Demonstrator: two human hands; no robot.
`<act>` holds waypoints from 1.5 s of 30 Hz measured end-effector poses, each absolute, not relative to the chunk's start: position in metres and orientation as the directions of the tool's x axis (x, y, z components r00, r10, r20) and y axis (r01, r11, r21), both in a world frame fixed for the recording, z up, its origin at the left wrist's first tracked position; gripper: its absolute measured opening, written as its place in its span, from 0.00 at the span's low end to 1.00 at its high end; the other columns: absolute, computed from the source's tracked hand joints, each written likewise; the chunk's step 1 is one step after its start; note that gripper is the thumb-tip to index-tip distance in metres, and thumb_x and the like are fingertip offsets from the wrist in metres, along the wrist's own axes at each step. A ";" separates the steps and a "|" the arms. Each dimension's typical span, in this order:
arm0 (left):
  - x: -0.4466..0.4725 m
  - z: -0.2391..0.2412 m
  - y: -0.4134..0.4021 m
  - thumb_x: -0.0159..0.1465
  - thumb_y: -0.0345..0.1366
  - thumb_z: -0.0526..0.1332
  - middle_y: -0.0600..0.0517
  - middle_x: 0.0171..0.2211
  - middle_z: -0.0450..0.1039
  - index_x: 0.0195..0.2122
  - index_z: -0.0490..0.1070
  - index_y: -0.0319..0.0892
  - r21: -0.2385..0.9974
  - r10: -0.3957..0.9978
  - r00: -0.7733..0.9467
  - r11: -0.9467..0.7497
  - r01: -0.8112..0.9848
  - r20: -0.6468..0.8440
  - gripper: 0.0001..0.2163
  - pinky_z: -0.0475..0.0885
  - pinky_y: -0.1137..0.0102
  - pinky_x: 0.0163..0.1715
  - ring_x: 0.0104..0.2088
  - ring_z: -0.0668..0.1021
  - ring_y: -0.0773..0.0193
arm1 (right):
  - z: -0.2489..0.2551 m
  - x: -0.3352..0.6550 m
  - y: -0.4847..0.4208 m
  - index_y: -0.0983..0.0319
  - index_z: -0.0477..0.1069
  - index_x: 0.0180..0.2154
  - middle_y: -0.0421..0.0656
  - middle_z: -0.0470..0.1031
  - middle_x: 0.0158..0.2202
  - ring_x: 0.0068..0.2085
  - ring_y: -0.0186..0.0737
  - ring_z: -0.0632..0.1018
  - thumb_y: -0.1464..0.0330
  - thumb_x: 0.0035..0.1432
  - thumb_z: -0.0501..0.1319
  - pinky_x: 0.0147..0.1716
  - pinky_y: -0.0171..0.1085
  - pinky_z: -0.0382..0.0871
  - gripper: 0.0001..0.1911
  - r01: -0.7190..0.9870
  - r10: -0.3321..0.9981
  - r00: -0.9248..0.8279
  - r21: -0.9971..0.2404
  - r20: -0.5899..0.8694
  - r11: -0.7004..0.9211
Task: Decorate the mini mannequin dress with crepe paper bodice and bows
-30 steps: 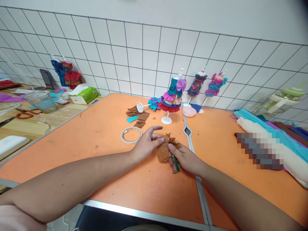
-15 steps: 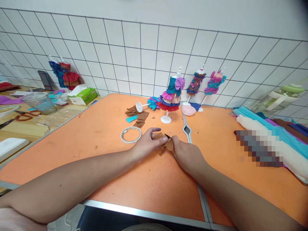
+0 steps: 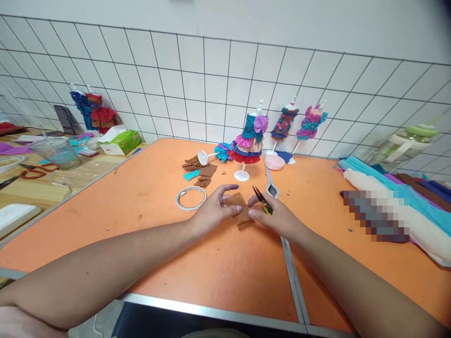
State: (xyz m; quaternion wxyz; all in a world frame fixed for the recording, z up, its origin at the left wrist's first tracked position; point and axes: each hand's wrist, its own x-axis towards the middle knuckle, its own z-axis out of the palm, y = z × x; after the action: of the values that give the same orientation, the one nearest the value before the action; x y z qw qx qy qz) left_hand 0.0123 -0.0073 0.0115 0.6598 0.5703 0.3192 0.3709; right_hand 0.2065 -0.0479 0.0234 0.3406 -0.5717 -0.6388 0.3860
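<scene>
Between the thumb and fingers of my left hand (image 3: 216, 206) is a piece of brown crepe paper (image 3: 241, 213), held just above the orange table (image 3: 197, 263). My right hand (image 3: 278, 218) carries small dark-bladed scissors (image 3: 262, 201), their two pointed tips spread and aimed up to the left. Its thumb is at the paper's right edge; whether it touches is hard to see. Left of my hands lies a white roll of tape (image 3: 179, 199). Behind it are cut brown paper pieces (image 3: 207, 171) and a turquoise scrap (image 3: 191, 175).
A dress form in ruffled paper (image 3: 248, 143) stands beyond my hands, with another lying beside it. Two more dressed forms lean by the wall near a pink bowl (image 3: 275, 162). Coloured paper rolls (image 3: 380, 188) lie right; a tissue pack (image 3: 123, 141) and orange-handled scissors (image 3: 35, 172) are left.
My right hand has turned and loosened, moving slightly right of the paper. The scissors now point upward with their blades in view. The brown paper appears flatter in my left hand.
</scene>
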 end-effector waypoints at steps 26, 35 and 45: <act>-0.034 0.038 0.028 0.57 0.38 0.62 0.53 0.24 0.74 0.28 0.69 0.46 0.755 0.694 0.715 -0.420 0.503 -0.089 0.04 0.64 0.70 0.29 0.25 0.72 0.62 | 0.025 0.225 -0.041 0.56 0.73 0.43 0.42 0.78 0.38 0.38 0.42 0.76 0.62 0.62 0.53 0.33 0.37 0.62 0.12 0.870 0.982 0.029 -0.489 0.186 0.067; 0.013 -0.006 -0.005 0.65 0.41 0.58 0.47 0.36 0.76 0.55 0.63 0.43 0.989 0.673 0.735 -0.143 0.024 0.080 0.19 0.68 0.62 0.47 0.42 0.78 0.58 | 0.030 0.198 -0.053 0.58 0.71 0.35 0.39 0.77 0.32 0.34 0.40 0.75 0.56 0.57 0.58 0.33 0.36 0.64 0.13 0.616 0.999 -0.016 -0.787 0.030 0.033; 0.012 0.003 -0.005 0.65 0.39 0.59 0.42 0.54 0.72 0.67 0.43 0.46 0.976 0.638 0.754 0.015 -0.216 0.157 0.33 0.57 0.55 0.60 0.58 0.70 0.54 | 0.022 0.189 -0.053 0.58 0.63 0.34 0.39 0.72 0.34 0.37 0.39 0.73 0.61 0.52 0.61 0.36 0.37 0.65 0.11 0.385 0.984 0.101 -0.918 0.148 0.099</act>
State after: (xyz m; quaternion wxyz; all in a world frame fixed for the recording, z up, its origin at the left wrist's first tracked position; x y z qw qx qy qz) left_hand 0.0115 -0.0050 0.0033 0.6925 0.6305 0.1671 0.3082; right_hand 0.1890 -0.0531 0.0216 0.4557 -0.5854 -0.5846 0.3285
